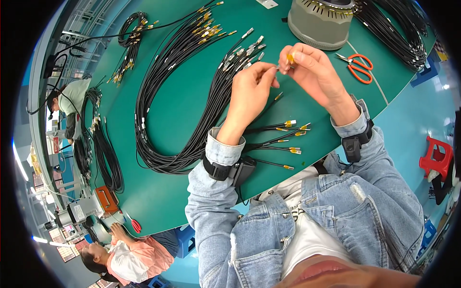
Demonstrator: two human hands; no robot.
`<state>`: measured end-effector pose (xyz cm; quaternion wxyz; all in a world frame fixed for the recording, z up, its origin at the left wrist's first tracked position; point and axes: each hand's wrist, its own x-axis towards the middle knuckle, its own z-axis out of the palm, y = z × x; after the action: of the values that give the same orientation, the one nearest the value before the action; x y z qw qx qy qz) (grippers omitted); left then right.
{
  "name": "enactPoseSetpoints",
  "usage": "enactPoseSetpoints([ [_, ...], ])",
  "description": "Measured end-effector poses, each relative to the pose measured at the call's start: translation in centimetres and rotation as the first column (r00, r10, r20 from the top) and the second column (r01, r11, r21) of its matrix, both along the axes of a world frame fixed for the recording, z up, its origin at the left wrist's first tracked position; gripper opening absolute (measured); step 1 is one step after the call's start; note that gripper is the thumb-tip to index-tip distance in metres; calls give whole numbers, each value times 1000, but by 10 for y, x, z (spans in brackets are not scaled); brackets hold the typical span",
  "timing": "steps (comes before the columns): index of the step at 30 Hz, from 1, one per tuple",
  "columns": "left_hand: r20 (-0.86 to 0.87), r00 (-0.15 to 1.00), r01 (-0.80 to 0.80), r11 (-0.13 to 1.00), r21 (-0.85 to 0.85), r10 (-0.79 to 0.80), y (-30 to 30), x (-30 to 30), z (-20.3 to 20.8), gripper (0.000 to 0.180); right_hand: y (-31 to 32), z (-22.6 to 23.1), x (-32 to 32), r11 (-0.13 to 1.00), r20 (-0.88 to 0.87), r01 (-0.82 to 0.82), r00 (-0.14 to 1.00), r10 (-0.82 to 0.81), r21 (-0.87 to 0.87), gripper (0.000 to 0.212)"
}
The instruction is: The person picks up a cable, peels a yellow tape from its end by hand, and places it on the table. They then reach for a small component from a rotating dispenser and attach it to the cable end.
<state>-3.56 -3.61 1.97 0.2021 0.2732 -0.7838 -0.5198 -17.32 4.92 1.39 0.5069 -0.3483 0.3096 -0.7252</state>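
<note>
1. Pinching with left hand [252, 91]: thumb and forefinger pressed together on a small tip [278, 66], likely a cable end. Mostly hidden, so can't tell exactly how gripped.
2. Pinching a small yellow piece [290, 58] with right hand [312, 72], between thumb and fingers, just beside left hand, above the green bench [144, 204].
3. Expect next to no weight in the yellow piece; probably thin, slightly flexible. Easy to drop or crush. Hold by the edges, light pressure only.
4. Treat the tip as hard, smooth, maybe slippery, judging by the silver ends [258, 47] nearby. Grab just behind it, on the black jacket; avoid side-loading.
5. Count on springy resistance from the looped black cables [168, 163] left of the hands; light singly, probably heavy bundled. Lift at the bend, never by the ends.
6. Watch the loose yellow-ended cables [290, 124] near left wrist: easy to snag. Keep clear of the orange-handled scissors [350, 61] beyond right hand.
</note>
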Motion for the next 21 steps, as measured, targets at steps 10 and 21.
enactPoseSetpoints([
  [10, -264, 901, -242, 904, 353, 345, 30, 19, -6, 14, 13, 2, 22, 989, -247, 109, 966, -81, 102, 11],
  [21, -346, 870, -271, 927, 257, 351, 44, 21, 0, 10, 11, -6, 33, 991, -238, 122, 966, -105, 58, 10],
])
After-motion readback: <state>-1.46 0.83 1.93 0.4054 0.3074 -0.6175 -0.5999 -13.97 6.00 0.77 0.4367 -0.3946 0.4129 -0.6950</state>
